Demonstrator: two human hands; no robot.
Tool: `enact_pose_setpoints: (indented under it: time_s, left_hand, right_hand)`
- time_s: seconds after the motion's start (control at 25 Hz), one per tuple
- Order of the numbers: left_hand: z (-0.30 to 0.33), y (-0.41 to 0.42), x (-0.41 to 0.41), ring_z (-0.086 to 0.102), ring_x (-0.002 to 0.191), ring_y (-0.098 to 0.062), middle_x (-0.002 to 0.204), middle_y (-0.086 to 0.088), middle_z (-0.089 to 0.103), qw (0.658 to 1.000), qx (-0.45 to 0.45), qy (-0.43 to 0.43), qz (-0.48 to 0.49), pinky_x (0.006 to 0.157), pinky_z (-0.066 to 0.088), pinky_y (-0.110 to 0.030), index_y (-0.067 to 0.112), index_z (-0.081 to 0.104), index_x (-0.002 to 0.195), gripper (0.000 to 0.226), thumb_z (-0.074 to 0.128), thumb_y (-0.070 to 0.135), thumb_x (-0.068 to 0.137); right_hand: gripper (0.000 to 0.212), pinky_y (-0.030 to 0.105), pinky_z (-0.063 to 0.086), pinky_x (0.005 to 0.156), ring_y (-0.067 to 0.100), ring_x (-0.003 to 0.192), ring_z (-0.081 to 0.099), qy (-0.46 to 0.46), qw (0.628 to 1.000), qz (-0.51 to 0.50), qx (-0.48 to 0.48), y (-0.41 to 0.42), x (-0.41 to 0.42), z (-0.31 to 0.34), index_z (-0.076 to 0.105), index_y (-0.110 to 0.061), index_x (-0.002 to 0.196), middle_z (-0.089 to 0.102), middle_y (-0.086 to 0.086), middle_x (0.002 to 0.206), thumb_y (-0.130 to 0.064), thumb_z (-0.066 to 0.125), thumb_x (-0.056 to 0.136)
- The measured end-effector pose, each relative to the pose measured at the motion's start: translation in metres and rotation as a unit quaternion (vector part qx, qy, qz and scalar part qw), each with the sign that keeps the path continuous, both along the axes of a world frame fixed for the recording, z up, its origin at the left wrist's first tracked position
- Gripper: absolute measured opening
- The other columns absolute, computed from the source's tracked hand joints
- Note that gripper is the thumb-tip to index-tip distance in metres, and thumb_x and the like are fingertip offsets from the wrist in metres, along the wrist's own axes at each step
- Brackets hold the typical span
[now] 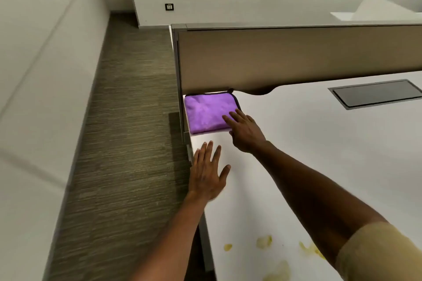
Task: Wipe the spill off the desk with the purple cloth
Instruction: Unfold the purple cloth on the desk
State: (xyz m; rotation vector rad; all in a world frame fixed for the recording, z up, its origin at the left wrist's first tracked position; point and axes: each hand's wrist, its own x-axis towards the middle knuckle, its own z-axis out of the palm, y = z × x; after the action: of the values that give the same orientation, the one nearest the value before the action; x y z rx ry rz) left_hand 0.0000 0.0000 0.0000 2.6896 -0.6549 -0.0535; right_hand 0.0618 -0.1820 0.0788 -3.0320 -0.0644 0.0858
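Along the left runs a strip of striped carpet floor (127, 134), and beside it the white bench (319, 155) begins. At the bench's near-left edge the left hand (209, 175) lies flat, palm down, its fingers (206, 153) spread apart and holding nothing. Just beyond it, in the far-left corner of the bench, the purple cloth (205, 113) sits folded in a neat pad, tucked right up against the tan partition panel (296, 57) that stands along the back. The right hand (245, 131) reaches across to the cloth's right edge — its fingers (229, 120) stretched out and loosely parted, tips resting on the fabric, not yet gripping it. Nearer, by the bench's front edge, the yellowish spill (265, 242) lies in scattered blotches, well apart from the cloth, some of it running under the right forearm. Further right, set into the bench top, is a dark recessed hatch (374, 93) with its lid closed — whatever is inside cannot be seen.
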Motion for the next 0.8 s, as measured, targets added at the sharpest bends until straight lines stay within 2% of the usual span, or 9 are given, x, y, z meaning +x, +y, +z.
enact_pose_setpoints:
  time_s: [0.08, 0.16, 0.28, 0.4, 0.52, 0.64, 0.72, 0.8]
  left_hand:
    - [-0.001, 0.0, 0.0, 0.0, 0.158, -0.022, 0.17, -0.005, 0.009, 1.0, -0.003, -0.013, 0.011, 0.127, 0.006, -0.047, 0.024, 0.02, 0.161, 0.075, 0.012, 0.067, 0.1]
    - [-0.005, 0.0, 0.001, 0.004, 0.158, -0.023, 0.17, -0.006, 0.012, 1.0, 0.004, -0.028, 0.009, 0.127, 0.007, -0.046, 0.023, 0.024, 0.16, 0.075, 0.014, 0.067, 0.1]
    - [-0.009, 0.001, 0.002, 0.007, 0.157, -0.023, 0.169, -0.006, 0.016, 1.0, -0.001, -0.028, 0.007, 0.127, 0.009, -0.046, 0.022, 0.027, 0.159, 0.075, 0.017, 0.066, 0.1]
    - [-0.01, 0.001, 0.004, 0.009, 0.157, -0.023, 0.168, -0.008, 0.02, 0.999, -0.017, -0.027, 0.01, 0.127, 0.01, -0.046, 0.021, 0.031, 0.158, 0.074, 0.023, 0.065, 0.099]
    - [-0.009, 0.0, 0.005, 0.01, 0.157, -0.023, 0.168, -0.007, 0.02, 0.999, -0.019, -0.028, 0.01, 0.127, 0.009, -0.045, 0.021, 0.032, 0.158, 0.074, 0.026, 0.065, 0.098]
    - [-0.009, 0.0, 0.004, 0.01, 0.157, -0.024, 0.169, -0.007, 0.018, 0.999, -0.016, -0.024, 0.012, 0.126, 0.011, -0.046, 0.022, 0.03, 0.158, 0.074, 0.027, 0.065, 0.098]
    - [-0.01, 0.0, 0.005, 0.011, 0.156, -0.024, 0.169, -0.006, 0.017, 0.999, -0.018, -0.024, 0.013, 0.125, 0.013, -0.047, 0.024, 0.025, 0.16, 0.075, 0.026, 0.066, 0.098]
    - [-0.006, 0.002, 0.003, 0.009, 0.157, -0.025, 0.17, -0.006, 0.014, 1.0, -0.009, -0.023, 0.004, 0.125, 0.012, -0.048, 0.024, 0.019, 0.161, 0.075, 0.023, 0.065, 0.099]
  right_hand:
    - [0.066, 0.051, 0.025, 0.125, 0.035, 0.158, 0.019, 0.054, 0.998, -0.006, -0.009, 0.001, 0.005, -0.006, 0.024, -0.027, 0.163, 0.033, 0.01, 0.166, -0.027, 0.056, 0.105]
    - [0.063, 0.052, 0.032, 0.12, 0.036, 0.151, 0.032, 0.072, 0.997, -0.026, -0.012, 0.001, 0.002, -0.016, 0.031, -0.031, 0.16, 0.044, 0.009, 0.158, -0.032, 0.059, 0.104]
    - [0.046, 0.047, 0.04, 0.109, 0.037, 0.131, 0.049, -0.004, 0.999, -0.047, -0.022, 0.001, -0.004, -0.026, 0.051, -0.029, 0.145, 0.059, 0.009, 0.135, -0.028, 0.062, 0.101]
    - [0.032, 0.042, 0.043, 0.102, 0.034, 0.117, 0.055, -0.045, 0.998, -0.044, -0.026, 0.0, -0.01, -0.024, 0.063, -0.02, 0.129, 0.068, 0.009, 0.117, -0.016, 0.061, 0.098]
    - [0.024, 0.037, 0.048, 0.089, 0.034, 0.109, 0.061, -0.065, 0.992, -0.061, 0.085, -0.007, -0.015, -0.013, 0.071, -0.012, 0.12, 0.072, 0.012, 0.109, -0.014, 0.063, 0.098]
    - [0.024, 0.028, 0.041, 0.077, 0.033, 0.1, 0.065, -0.075, 0.979, -0.092, 0.168, -0.013, -0.025, 0.007, 0.072, -0.006, 0.119, 0.073, 0.015, 0.108, -0.014, 0.063, 0.098]
    - [0.022, 0.029, 0.041, 0.075, 0.031, 0.094, 0.066, -0.075, 0.973, -0.1, 0.196, -0.015, -0.031, 0.022, 0.073, -0.006, 0.115, 0.074, 0.014, 0.106, -0.014, 0.062, 0.098]
    - [0.021, 0.036, 0.05, 0.075, 0.031, 0.089, 0.066, -0.064, 0.965, -0.115, 0.226, -0.014, -0.041, 0.041, 0.074, -0.005, 0.112, 0.074, 0.013, 0.099, -0.012, 0.06, 0.097]
